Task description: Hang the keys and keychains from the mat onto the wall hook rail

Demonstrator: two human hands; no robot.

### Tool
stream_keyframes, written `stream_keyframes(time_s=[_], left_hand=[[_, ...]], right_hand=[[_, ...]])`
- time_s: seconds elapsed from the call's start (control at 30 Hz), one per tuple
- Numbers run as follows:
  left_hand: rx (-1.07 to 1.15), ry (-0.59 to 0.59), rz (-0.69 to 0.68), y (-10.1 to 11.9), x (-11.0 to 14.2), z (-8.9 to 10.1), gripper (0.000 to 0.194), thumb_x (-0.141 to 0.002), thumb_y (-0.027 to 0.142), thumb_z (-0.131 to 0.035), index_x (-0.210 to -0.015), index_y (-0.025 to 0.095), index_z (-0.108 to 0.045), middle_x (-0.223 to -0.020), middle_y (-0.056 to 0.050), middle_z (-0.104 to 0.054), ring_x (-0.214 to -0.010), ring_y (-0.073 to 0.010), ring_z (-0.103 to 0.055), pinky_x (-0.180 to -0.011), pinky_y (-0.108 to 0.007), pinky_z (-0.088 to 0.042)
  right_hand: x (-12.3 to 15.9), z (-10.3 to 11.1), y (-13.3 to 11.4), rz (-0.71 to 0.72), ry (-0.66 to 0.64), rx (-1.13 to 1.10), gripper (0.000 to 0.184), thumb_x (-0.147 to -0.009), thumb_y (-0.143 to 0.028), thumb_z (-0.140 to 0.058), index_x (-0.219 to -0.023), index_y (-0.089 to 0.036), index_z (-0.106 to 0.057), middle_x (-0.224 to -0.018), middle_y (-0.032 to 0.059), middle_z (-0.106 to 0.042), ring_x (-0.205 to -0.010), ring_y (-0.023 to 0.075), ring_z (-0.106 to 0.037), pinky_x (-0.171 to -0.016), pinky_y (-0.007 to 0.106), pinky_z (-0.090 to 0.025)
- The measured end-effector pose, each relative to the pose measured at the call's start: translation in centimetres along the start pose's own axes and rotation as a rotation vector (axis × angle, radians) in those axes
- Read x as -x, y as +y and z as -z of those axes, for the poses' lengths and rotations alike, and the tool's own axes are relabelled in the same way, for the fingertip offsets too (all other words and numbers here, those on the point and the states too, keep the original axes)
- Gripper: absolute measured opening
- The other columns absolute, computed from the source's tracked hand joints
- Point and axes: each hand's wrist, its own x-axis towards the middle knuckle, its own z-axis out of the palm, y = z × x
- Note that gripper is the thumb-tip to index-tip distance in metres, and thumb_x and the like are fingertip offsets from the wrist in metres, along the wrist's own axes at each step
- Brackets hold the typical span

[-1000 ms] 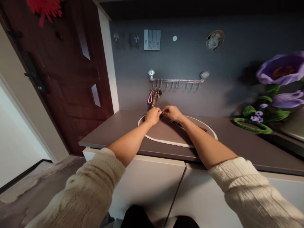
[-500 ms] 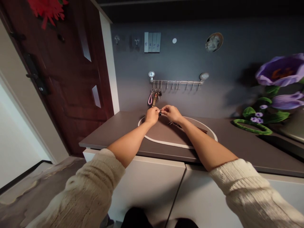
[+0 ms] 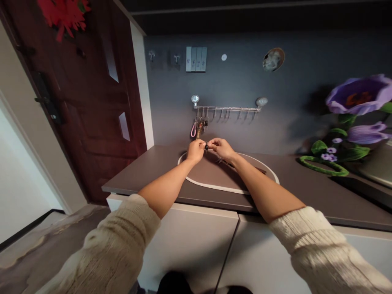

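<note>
My left hand [image 3: 195, 150] pinches one side of a small key ring [image 3: 206, 145] with dark keys hanging from it. My right hand [image 3: 222, 149] grips the other side with thumb and fingertips, so the two hands nearly meet. They are just above a brown mat with a white rim [image 3: 211, 188] on the counter. Under my right wrist lies another bunch of keys [image 3: 221, 161], partly covered. Behind the hands, keys with a pink loop [image 3: 193, 130] and a printed strap [image 3: 199, 130] hang from a hook rail [image 3: 226, 109].
The grey counter [image 3: 131, 171] runs over white cabinet doors [image 3: 190, 241]. Purple fabric flowers [image 3: 357, 98] stand at the right. A dark red door [image 3: 92, 122] is on the left. Wall switches [image 3: 196, 59] sit above the rail.
The view has tipped slightly upward, so the wall and rail sit a little lower. Both hands stay together at the key ring, and the dark keys between the fingertips have shifted slightly.
</note>
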Motion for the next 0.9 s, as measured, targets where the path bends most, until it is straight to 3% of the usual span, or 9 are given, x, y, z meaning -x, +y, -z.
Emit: stream_keyframes(time_s=[0.33,0.53,0.9], left_hand=[[-0.098,-0.006,-0.107,0.1,0.1,-0.1,0.021,-0.083,0.018,-0.042,-0.082,0.015,-0.062,-0.088,-0.005,-0.065,-0.083,-0.0130,-0.056,-0.079,-0.024,-0.041],[-0.203,0.010,-0.079,0.1,0.2,-0.1,0.026,-0.086,0.020,-0.036,-0.087,0.015,-0.061,-0.091,-0.007,-0.063,-0.087,-0.0149,-0.054,-0.080,-0.026,-0.039],[-0.317,-0.126,-0.096,0.5,0.9,-0.3,0.025,-0.085,0.019,-0.037,-0.085,0.016,-0.062,-0.093,-0.007,-0.062,-0.090,-0.0156,-0.055,-0.081,-0.026,-0.039]], right_hand=[[-0.6,0.0,1.0,0.100,0.093,0.189,0.011,-0.072,-0.027,-0.049,-0.071,-0.016,-0.050,-0.070,0.0004,-0.055,-0.068,0.0115,-0.050,-0.068,0.024,-0.040],[0.1,0.2,0.2,0.149,0.161,0.306,0.012,-0.075,-0.027,-0.044,-0.073,-0.017,-0.050,-0.070,0.0011,-0.056,-0.066,0.0120,-0.048,-0.068,0.025,-0.038],[-1.3,1.5,-0.9,0.153,0.330,0.245,0.013,-0.075,-0.029,-0.043,-0.074,-0.018,-0.049,-0.072,0.0018,-0.057,-0.067,0.0125,-0.050,-0.069,0.025,-0.040]])
